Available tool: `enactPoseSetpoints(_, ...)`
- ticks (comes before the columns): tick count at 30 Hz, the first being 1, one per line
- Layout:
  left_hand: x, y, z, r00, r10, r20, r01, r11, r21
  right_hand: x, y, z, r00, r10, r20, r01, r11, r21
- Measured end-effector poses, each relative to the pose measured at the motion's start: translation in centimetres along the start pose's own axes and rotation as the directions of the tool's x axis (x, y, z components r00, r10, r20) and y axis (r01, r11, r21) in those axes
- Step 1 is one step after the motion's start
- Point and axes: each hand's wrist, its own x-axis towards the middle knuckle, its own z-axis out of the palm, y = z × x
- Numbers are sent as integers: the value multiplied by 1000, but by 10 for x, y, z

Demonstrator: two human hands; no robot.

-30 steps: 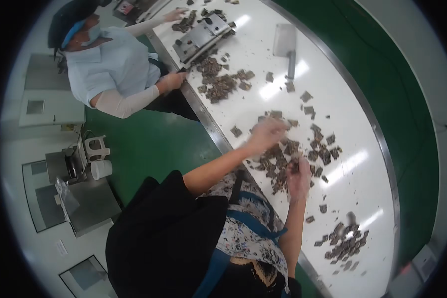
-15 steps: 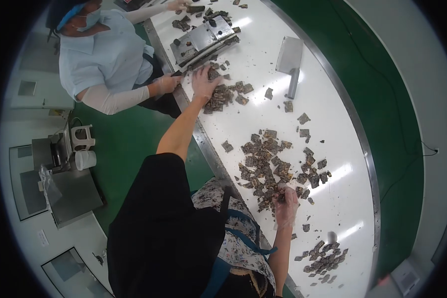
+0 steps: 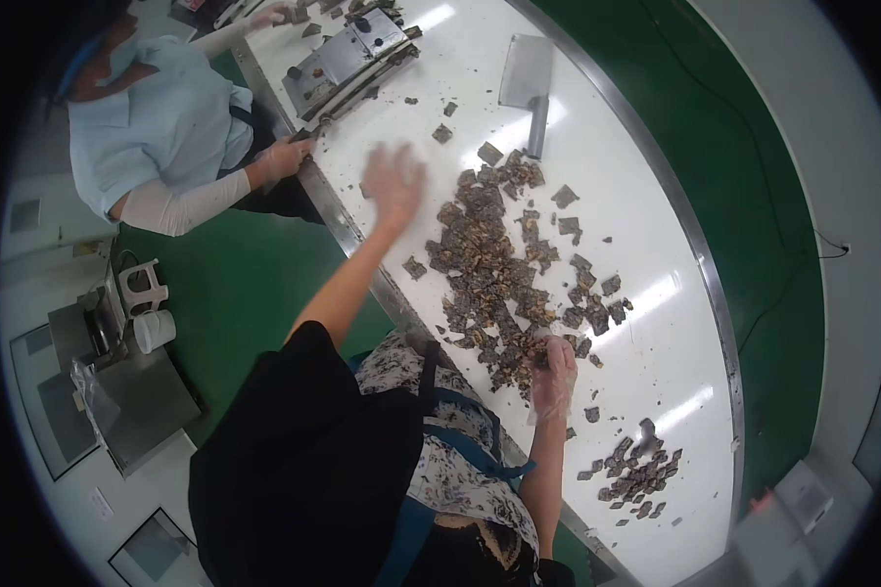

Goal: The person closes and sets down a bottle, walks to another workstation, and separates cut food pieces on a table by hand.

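My left hand (image 3: 396,186) is above the white table, blurred, with its fingers spread and nothing visible in it. To its right lies a large pile of dark brown broken pieces (image 3: 485,240), flat and rough with tan bits in them. My right hand (image 3: 555,372), in a clear glove, is at the near lower edge of this pile. Its fingers are bent together around a dark piece (image 3: 539,360), mostly hidden by the fingers. Loose squarish pieces (image 3: 587,311) lie scattered to the right of the pile.
A cleaver (image 3: 527,88) lies flat on the table (image 3: 695,323). A co-worker (image 3: 157,127) stands at the upper left, one hand at a dark handle beside a metal cutting frame (image 3: 347,61). Small diamond-shaped pieces (image 3: 641,474) are heaped at the lower right.
The smaller heap under my left hand has moved across to join the main pile. My left hand has come off the pieces. My right hand stays at the pile's lower edge. The view has shifted.
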Motion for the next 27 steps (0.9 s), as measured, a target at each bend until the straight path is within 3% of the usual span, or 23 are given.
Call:
enactPoseSetpoints(1,4,-22,-1,998,-57,-30,60,990,129,1,0,-1,1000,-6,1,6,1000,5)
enactPoseSetpoints(3,0,-76,16,983,-181,-8,181,979,92,2,0,-1,1000,10,-9,-9,1000,30)
enactPoseSetpoints(5,3,-74,16,988,-150,31,145,981,131,5,4,-6,1000,9,-17,-8,999,37)
enactPoseSetpoints(7,12,-45,19,995,89,-38,-93,987,-134,7,9,-9,1000,6,-19,-5,1000,18)
enactPoseSetpoints(8,28,-26,23,993,115,-9,-113,964,-242,6,10,-11,1000,3,-10,-3,1000,2)
enactPoseSetpoints(10,58,10,35,977,207,56,-186,947,-262,3,8,-6,1000,6,-13,-7,999,-36)
enactPoseSetpoints(12,72,37,54,940,220,263,-157,958,-240,3,7,-3,1000,3,-23,-4,999,-52)
enactPoseSetpoints(14,65,92,15,835,269,480,-294,955,-23,1,3,-1,1000,2,-24,-3,998,-57)
enactPoseSetpoints(17,28,90,29,863,374,339,-274,911,-308,2,7,-5,1000,-15,-6,15,999,-36)
enactPoseSetpoints(18,16,91,29,903,390,182,-312,884,-348,1,7,-6,1000,-10,0,10,1000,-29)
enactPoseSetpoints(19,9,98,19,896,403,185,-323,879,-351,1,7,-7,1000,-5,5,5,1000,-21)
enactPoseSetpoints(21,0,109,1,895,310,321,-97,837,-539,1,8,-8,1000,-9,-2,9,1000,-14)
enactPoseSetpoints(22,3,112,-6,870,389,304,-206,846,-492,1,9,-9,1000,-12,-1,12,1000,-21)
enactPoseSetpoints(24,10,125,-31,764,127,632,279,818,-502,0,11,-11,1000,-15,-11,15,1000,-11)
enactPoseSetpoints(25,14,115,-20,799,153,582,183,859,-477,1,13,-11,999,-39,-11,39,999,6)
enactPoseSetpoints(27,29,99,-9,794,17,608,386,758,-526,1,12,-11,998,-59,-13,59,998,20)
